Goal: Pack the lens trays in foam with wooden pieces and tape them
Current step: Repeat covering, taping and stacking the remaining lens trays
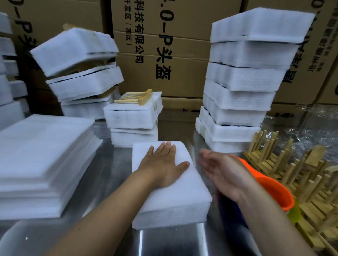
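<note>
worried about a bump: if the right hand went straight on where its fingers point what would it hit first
Probably the foam bundle, at its right edge beside the left hand; blur leaves height unclear.

White foam-wrapped block [171, 197] centre on shiny steel counter [113, 164]. Stack of flat white foam sheets [38, 161] left of it, pile of pale wooden peg racks [304, 182] right. Behind right: tall tower of white foam packs [240, 92], then brown cardboard boxes [176, 57].
</note>
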`<state>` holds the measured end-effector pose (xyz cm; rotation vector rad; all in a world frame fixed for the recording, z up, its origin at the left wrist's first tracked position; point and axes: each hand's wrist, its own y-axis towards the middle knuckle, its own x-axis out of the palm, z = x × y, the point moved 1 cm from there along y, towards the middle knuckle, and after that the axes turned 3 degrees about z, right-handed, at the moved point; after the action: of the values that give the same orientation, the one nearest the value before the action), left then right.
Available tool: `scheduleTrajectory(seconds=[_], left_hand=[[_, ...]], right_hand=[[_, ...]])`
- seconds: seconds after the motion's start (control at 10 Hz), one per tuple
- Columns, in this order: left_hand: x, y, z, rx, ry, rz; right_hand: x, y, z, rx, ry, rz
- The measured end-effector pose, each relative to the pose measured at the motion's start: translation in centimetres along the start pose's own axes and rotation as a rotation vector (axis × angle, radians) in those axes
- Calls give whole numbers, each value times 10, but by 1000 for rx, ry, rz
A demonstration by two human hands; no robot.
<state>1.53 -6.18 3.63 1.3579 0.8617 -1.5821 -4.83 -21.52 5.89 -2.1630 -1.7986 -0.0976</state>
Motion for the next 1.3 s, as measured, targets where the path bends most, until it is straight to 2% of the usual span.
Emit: scheduleTrajectory(seconds=[0.1, 0.2, 0.3, 0.4, 0.5, 0.6, 0.7, 0.8, 1.1, 1.3], left_hand=[[0, -1, 1, 2, 4, 1], [0, -1, 1, 4, 9, 3], [0, 0, 0, 4, 6, 3], [1, 0, 0, 3, 0, 3], [1, 0, -1, 4, -2, 9], [2, 0, -1, 3, -2, 9], [1, 0, -1, 0, -7, 4], [1, 0, 0, 2, -10, 3], [0, -3, 0, 3, -7, -4], [1, -1, 0, 9, -14, 2]], right_hand=[[-15, -12, -33, -287, -437, 56], [-39, 1, -61, -600, -1009, 480], [-65, 30, -75, -535, -1445, 749], [-89, 51, -76, -177, -1739, 770], [-97, 61, -73, -183, -1790, 760], [-99, 65, -71, -243, -1828, 843], [-103, 67, -71, -165, -1892, 868], [-105, 69, -71, -136, -1914, 821], [-87, 68, -65, -446, -1885, 677], [-62, 50, -68, -790, -1763, 637]])
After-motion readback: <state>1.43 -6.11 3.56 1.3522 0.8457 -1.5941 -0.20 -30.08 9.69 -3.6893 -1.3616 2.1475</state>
